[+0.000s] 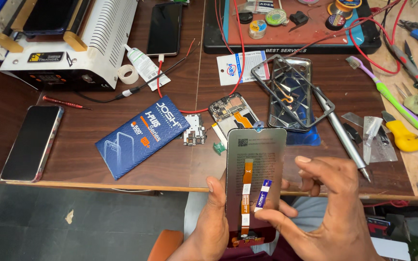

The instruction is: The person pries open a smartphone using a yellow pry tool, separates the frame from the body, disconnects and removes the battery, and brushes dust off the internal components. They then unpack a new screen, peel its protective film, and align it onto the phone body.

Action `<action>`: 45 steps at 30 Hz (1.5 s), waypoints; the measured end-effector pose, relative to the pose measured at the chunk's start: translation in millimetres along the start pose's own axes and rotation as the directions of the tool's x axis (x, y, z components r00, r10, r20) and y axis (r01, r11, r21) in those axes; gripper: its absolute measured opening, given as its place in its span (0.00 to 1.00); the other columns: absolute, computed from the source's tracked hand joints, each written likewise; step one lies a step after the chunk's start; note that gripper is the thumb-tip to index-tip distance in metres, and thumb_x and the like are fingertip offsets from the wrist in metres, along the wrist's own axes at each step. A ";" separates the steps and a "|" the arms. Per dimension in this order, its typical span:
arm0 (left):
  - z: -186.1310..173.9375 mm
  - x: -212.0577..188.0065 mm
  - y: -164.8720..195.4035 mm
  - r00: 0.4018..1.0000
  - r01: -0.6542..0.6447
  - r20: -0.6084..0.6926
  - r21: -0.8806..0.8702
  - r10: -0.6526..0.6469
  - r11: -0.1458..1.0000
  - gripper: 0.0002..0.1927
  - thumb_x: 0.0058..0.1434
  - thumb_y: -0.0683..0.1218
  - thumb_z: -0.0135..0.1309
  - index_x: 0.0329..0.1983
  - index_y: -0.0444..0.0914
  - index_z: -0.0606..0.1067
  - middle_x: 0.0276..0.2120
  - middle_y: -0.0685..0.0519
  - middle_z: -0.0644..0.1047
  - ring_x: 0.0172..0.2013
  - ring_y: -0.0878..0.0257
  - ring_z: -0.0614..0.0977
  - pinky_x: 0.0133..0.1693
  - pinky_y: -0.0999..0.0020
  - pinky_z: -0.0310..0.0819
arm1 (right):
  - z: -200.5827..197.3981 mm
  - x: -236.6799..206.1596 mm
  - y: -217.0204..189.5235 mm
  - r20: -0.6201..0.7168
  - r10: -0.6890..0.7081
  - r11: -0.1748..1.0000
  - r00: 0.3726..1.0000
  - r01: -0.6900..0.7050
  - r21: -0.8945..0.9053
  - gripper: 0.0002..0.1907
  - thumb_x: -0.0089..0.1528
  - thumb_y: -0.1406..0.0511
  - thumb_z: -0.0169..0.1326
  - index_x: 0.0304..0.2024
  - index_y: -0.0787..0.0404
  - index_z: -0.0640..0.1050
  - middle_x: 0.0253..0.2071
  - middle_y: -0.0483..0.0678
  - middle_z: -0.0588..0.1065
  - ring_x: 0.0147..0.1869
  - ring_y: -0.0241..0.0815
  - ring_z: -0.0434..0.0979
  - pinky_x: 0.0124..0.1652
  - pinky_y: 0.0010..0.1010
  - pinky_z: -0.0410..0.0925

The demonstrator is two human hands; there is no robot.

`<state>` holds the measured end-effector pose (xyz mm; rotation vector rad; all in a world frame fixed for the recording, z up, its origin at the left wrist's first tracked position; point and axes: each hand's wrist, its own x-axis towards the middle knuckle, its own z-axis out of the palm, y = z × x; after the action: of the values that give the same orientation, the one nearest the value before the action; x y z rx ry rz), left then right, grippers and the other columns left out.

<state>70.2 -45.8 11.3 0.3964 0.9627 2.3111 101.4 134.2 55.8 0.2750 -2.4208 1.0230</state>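
My left hand (210,223) grips the left edge of a phone display panel (262,150), held upright with its grey back toward me. An orange flex ribbon (246,193) runs down the panel's back. My right hand (325,208) steadies the right edge, and its thumb and forefinger pinch a small blue and white tab (263,194) on the panel. Just beyond the panel lies an opened phone body (231,111) with its board exposed, next to a small loose circuit board (194,129).
On the wooden table: a blue flat packet (141,135), a dark phone (31,142) at left, a cracked back cover and frame (291,94), a silver pen-like tool (342,133), a yellow knife (402,135), a toothbrush (385,94), a white machine (68,43), a work mat (291,29).
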 end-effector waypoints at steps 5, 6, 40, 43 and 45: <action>-0.3 -3.1 -6.7 0.997 0.064 0.058 -0.098 -0.058 0.993 0.57 0.61 0.80 0.30 0.78 0.34 0.54 0.57 0.34 0.73 0.49 0.47 0.82 0.53 0.52 0.79 | -3.7 2.3 15.1 -0.020 0.112 0.983 0.994 -0.108 0.146 0.53 0.41 0.64 0.75 0.64 0.64 0.62 0.45 0.49 0.65 0.43 0.37 0.67 0.43 0.29 0.66; 0.0 -3.0 -7.3 0.994 0.076 0.081 -0.114 -0.067 0.991 0.57 0.62 0.80 0.30 0.80 0.34 0.54 0.56 0.33 0.74 0.48 0.47 0.82 0.51 0.52 0.79 | -3.1 5.1 18.4 -0.083 0.164 0.967 0.983 -0.144 0.210 0.47 0.48 0.66 0.71 0.65 0.64 0.63 0.47 0.48 0.66 0.44 0.36 0.67 0.45 0.29 0.67; -18.2 0.3 71.3 0.768 -0.554 -0.198 0.271 0.609 0.787 0.53 0.62 0.69 0.56 0.75 0.31 0.51 0.70 0.38 0.62 0.66 0.38 0.72 0.65 0.41 0.70 | -9.3 15.7 36.1 0.026 0.341 0.548 0.940 -0.221 0.807 0.40 0.57 0.69 0.62 0.69 0.67 0.62 0.66 0.63 0.68 0.70 0.57 0.68 0.66 0.49 0.62; -8.0 7.3 63.9 0.726 -0.598 -0.187 0.302 0.661 0.742 0.54 0.60 0.69 0.60 0.74 0.30 0.52 0.70 0.38 0.61 0.67 0.37 0.71 0.66 0.38 0.71 | -18.2 3.3 40.5 -0.025 0.366 0.320 0.930 -0.100 0.942 0.46 0.53 0.71 0.63 0.71 0.70 0.58 0.67 0.67 0.65 0.72 0.64 0.66 0.70 0.56 0.59; 0.4 12.7 50.7 0.715 -0.587 -0.215 0.330 0.665 0.739 0.56 0.57 0.69 0.62 0.72 0.29 0.53 0.68 0.36 0.62 0.65 0.36 0.73 0.64 0.37 0.72 | -21.4 -4.8 44.6 -0.070 0.347 0.290 0.935 -0.036 0.956 0.49 0.54 0.69 0.64 0.73 0.72 0.56 0.68 0.69 0.62 0.74 0.67 0.64 0.71 0.60 0.57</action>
<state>39.6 -65.9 48.6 0.5225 1.4582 2.9584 97.0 180.6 38.6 0.1853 -1.2889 2.3872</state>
